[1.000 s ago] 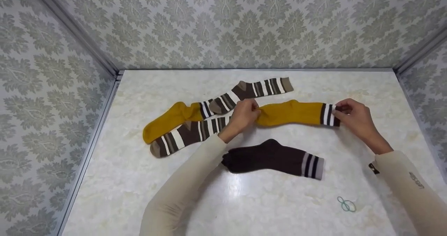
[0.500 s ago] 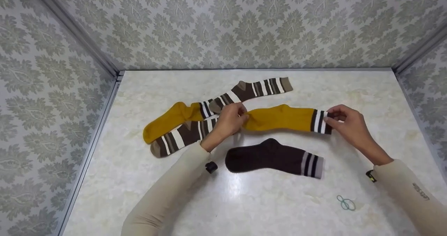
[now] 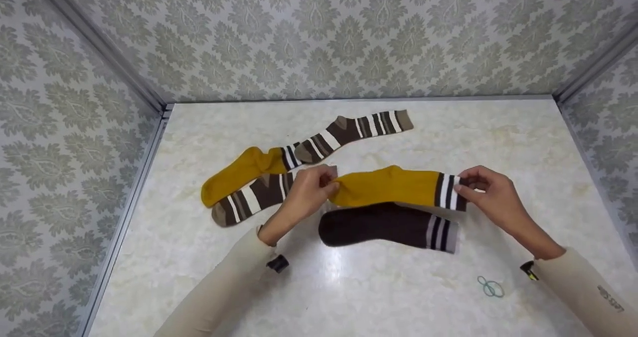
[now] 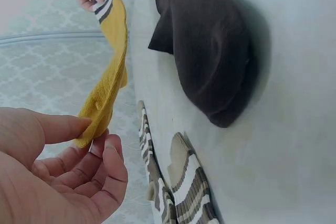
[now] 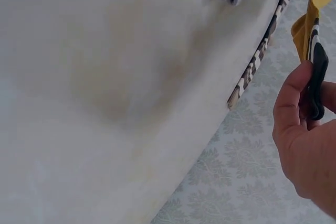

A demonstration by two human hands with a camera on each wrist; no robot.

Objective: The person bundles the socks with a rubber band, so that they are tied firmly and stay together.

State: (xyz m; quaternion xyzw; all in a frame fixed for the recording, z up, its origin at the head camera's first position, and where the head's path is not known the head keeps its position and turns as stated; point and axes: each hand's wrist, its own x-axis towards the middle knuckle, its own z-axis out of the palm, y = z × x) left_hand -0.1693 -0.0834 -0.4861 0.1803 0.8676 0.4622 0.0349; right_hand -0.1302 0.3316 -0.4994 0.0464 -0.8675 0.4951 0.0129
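Observation:
Both hands stretch a mustard sock (image 3: 389, 187) between them, lifted off the table. My left hand (image 3: 309, 190) pinches its toe between thumb and finger, as the left wrist view shows with the sock's toe (image 4: 97, 121). At the other end, my right hand (image 3: 491, 192) grips the striped dark-and-white cuff (image 5: 317, 72). Under and in front of it lies a dark brown sock (image 3: 374, 227) with a grey striped cuff, its upper edge partly covered in the head view by the mustard one.
A second mustard sock (image 3: 234, 177) lies at the left, beside a brown striped sock (image 3: 254, 200) partly hidden by my left hand. Farther back is another striped sock (image 3: 349, 132). Thin green bands (image 3: 491, 287) lie at the front right of the table (image 3: 379, 297). Patterned walls (image 3: 319, 38) surround it.
Both hands have carried the mustard sock toward the person and a little left, from behind the dark brown sock to over its upper edge. The left hand has left the dark sock's toe uncovered.

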